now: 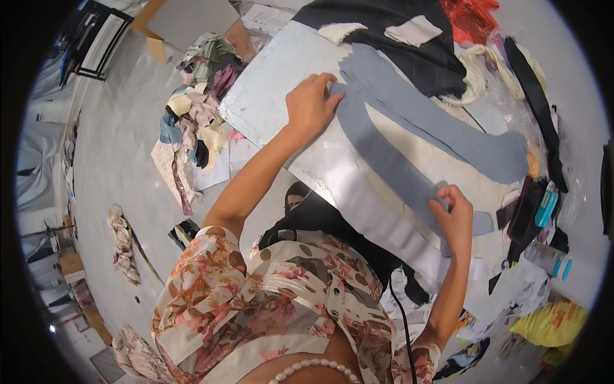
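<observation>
A long blue-grey fabric strip (384,152) lies in a curve across the pale tabletop (272,80). My left hand (312,102) is closed at its far end, with thumb and fingers pinching the edge. Toward the near right end, my right hand (454,216) grips the same strip between thumb and forefinger. Beyond it rests a wider blue-grey fabric piece (435,121), apparently in layers, reaching to the table's right side. A glossy white strip (371,198) runs along the near edge, close to my body.
Black fabric (396,38) covers the far side, with cream scraps (414,31) on it. A red plastic bag (470,19), a teal cutter (546,205) and a clear bottle (551,261) stand rightward. Scrap fabric (198,115) is heaped at left; a yellow bag (550,323) sits lower right.
</observation>
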`<state>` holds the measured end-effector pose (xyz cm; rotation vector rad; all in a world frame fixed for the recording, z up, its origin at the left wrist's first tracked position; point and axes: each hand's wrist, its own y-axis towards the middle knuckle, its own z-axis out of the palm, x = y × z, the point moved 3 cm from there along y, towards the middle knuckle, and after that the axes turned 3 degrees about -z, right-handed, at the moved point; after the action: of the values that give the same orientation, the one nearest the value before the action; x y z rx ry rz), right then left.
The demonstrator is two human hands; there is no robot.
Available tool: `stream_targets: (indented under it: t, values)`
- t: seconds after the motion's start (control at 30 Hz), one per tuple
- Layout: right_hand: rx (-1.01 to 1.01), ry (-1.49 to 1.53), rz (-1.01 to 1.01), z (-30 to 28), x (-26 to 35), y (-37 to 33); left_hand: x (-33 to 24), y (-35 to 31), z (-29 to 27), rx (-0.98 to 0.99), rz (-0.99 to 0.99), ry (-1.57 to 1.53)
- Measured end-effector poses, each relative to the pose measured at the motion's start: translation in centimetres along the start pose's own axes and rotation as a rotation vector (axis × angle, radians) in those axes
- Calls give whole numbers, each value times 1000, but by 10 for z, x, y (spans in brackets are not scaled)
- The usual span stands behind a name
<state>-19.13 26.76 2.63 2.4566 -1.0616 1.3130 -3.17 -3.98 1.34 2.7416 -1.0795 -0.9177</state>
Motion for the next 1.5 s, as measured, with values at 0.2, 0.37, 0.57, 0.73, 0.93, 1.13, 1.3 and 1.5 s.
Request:
stream_targets:
  t: [0.2, 0.37, 0.57, 0.73, 0.93, 1.13, 1.3, 1.5]
  values:
    - [11, -18, -17, 1, -2, 7, -11, -47, 15, 264, 565, 217]
    - [-50, -87, -60, 1, -7, 10, -3, -47, 22, 380, 562, 209]
    - [-109, -114, -114, 7, -13, 11, -13, -51, 18, 344, 548, 305]
    - [-64, -164, -138, 7, -17, 11, -53, -72, 19, 518, 764, 134]
    - [-4, -205, -35, -7, -10, 0, -41, -65, 23, 623, 803, 122]
    - [-78, -277, -119, 0, -22, 2, -89, -86, 29, 716, 952, -64]
    - [-36, -227, 16, -25, -32, -7, -84, -86, 38, 743, 969, -77]
    - [-159, -266, -62, -29, -44, -6, -92, -84, 36, 724, 998, 5]
